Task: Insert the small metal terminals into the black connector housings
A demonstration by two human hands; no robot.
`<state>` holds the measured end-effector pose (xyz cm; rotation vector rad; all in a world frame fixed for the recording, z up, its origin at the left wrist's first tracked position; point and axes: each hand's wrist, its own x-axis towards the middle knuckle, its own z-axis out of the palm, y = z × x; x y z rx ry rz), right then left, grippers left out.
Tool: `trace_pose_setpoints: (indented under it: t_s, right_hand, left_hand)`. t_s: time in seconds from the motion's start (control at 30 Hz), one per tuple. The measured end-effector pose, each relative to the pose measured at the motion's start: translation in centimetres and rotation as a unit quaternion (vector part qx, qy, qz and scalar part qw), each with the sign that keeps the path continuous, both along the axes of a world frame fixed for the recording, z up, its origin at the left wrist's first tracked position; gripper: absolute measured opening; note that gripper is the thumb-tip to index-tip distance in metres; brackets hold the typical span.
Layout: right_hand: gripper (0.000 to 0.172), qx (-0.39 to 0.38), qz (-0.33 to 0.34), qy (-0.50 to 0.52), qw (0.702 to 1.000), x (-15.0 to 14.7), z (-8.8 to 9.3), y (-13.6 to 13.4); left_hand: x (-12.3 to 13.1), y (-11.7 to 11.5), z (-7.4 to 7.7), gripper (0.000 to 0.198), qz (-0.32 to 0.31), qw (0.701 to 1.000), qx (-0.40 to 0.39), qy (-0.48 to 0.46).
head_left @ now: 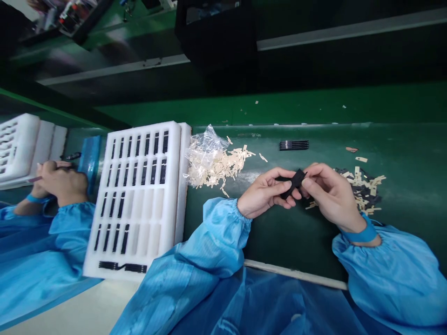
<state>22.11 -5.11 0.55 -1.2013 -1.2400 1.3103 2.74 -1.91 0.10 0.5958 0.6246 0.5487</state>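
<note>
Black part sits in the left grip, right grip touching it.

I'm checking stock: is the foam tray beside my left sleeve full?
Only partly full. The foam tray has black parts throughout its top two rows, but bare slots in the third and fourth.

No lettering, brand, number or sign can be read on the white foam tray or around it.
</note>
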Motion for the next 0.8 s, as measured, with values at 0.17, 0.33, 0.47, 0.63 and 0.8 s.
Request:
trace_pose_setpoints:
  t_s: [0.17, 0.33, 0.47, 0.63, 0.8]
  right_hand:
    - [0.027, -0.010, -0.010, -0.003, 1.000, -0.7, 0.2, -0.1]
    - [0.024, 0.002, -0.018, -0.037, 0.999, 0.1, 0.5, 0.4]
    - [0.023, 0.017, -0.091, -0.076, 0.993, 0.7, 0.9, 0.7]
    - [0.024, 0.015, -0.092, -0.068, 0.993, 0.5, 1.2, 0.8]
    - [0.023, 0.012, -0.088, -0.066, 0.994, 0.3, 1.3, 0.7]
  left_hand:
    - [0.0, 0.0, 0.1, 0.044, 0.013, 1.000, -0.015, 0.004]
    - [-0.1, 0.3, 0.4, 0.042, 0.019, 0.999, -0.029, 0.001]
    - [-0.2, 0.4, 0.3, 0.043, 0.023, 0.999, -0.023, 0.027]
    - [-0.4, 0.3, 0.2, 0.041, 0.009, 0.999, -0.018, 0.039]
    - [-0.3, 0.3, 0.3, 0.040, -0.002, 0.999, -0.014, 0.042]
